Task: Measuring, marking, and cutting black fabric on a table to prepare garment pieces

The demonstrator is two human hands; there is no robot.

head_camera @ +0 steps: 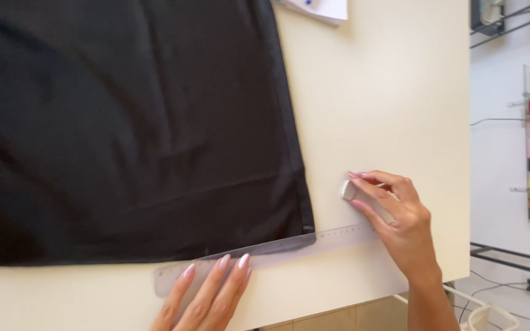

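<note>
Bright, even daylight fills the head view, rendering the cream rectangular tabletop (381, 98) nearly without glare and casting only faint, soft shadows beneath the left hand (207, 297) and right hand (400, 214). The large black woven cloth (130, 129) is underexposed, its folds barely legible. Focus is slightly soft throughout, and the pale wall at the right edge is washed out.

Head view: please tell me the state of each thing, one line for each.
Black fabric: spread flat on the table.
Clear ruler: flat along the fabric's lower edge.
Left hand: fingertips pressing the ruler.
Right hand: pinching a white chalk piece.
</note>
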